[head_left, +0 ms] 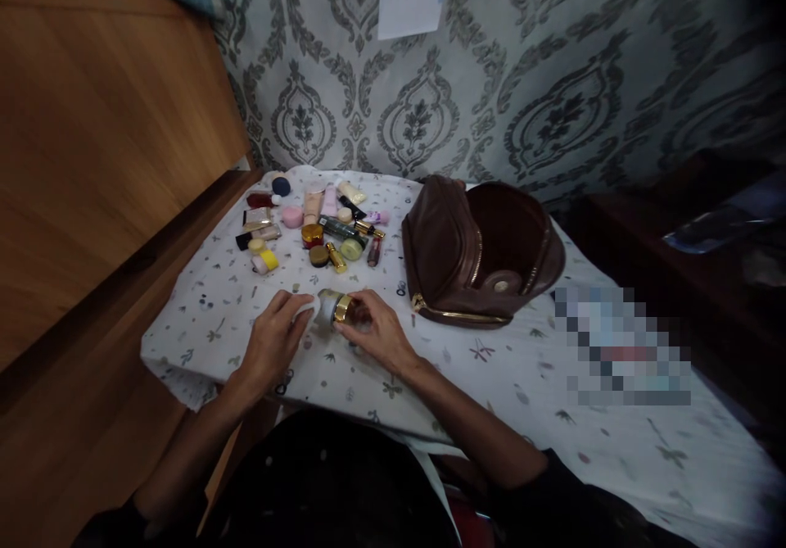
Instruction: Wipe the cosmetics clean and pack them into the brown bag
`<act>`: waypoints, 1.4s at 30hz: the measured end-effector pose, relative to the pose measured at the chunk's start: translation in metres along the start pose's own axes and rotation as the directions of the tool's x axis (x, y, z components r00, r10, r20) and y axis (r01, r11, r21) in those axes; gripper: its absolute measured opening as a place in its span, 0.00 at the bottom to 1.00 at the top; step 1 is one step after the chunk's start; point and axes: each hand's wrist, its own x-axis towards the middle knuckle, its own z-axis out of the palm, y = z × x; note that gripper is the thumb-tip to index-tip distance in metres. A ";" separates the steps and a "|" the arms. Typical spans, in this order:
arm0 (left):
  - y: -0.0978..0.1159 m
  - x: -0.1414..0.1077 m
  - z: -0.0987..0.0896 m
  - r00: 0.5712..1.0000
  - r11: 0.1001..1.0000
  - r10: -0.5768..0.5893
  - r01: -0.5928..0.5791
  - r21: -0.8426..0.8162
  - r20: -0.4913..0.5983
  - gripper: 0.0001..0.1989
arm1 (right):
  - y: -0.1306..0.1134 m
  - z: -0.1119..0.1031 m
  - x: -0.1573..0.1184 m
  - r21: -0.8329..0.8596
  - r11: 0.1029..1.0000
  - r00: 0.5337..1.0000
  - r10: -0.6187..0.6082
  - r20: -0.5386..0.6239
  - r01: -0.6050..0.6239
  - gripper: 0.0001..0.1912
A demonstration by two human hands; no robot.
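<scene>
My right hand [377,328] is wrapped round the gold cap of a small cosmetic bottle [328,305], which lies tipped toward the left with its pale, glassy body showing. My left hand [276,337] pinches a small white piece [315,305], like tissue or a wipe, close to the bottle's other end. Whether the white piece touches the bottle is hard to make out. Both hands are low over the near part of the white printed cloth [246,351]. Just beyond them stand a gold tube [336,258] and a brown-lidded jar [318,255].
Several cosmetics spread across the table's back left, among them a pink jar [292,217], a dark green bottle [342,230] and a yellow-banded item [266,261]. An unzipped brown leather bag [445,253] stands right of them. A wooden cabinet [116,122] borders the left; a patterned wall rises behind.
</scene>
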 end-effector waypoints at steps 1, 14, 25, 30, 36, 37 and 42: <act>-0.001 0.001 0.000 1.000 1.000 0.002 -0.002 0.000 0.003 0.09 | 0.001 0.000 0.000 0.013 1.000 1.000 -0.007 0.004 0.007 0.23; 0.024 -0.011 0.010 0.993 0.995 0.100 -0.099 -0.025 0.059 0.11 | -0.004 0.004 -0.002 0.128 0.992 1.000 0.017 0.025 -0.020 0.21; 0.002 -0.001 -0.003 1.000 1.000 0.005 -0.004 -0.014 0.011 0.09 | 0.002 0.001 -0.001 0.024 0.999 0.995 -0.051 0.087 0.049 0.29; 0.015 -0.007 0.004 0.998 0.996 0.059 -0.058 -0.063 0.010 0.09 | 0.003 0.002 -0.003 0.085 0.994 0.995 -0.068 0.075 0.061 0.27; 0.016 -0.008 0.005 0.997 0.995 0.072 -0.071 -0.067 0.009 0.10 | -0.001 0.000 -0.002 0.019 1.000 0.997 -0.026 0.073 0.025 0.25; 0.013 -0.007 0.004 0.999 0.997 0.054 -0.054 -0.061 0.005 0.09 | -0.002 0.000 -0.002 0.013 1.000 0.997 -0.021 0.072 0.020 0.25; -0.003 -0.002 -0.003 0.999 0.999 -0.034 0.034 -0.017 0.002 0.09 | 0.000 -0.001 0.001 -0.024 0.997 0.995 -0.077 0.069 0.079 0.25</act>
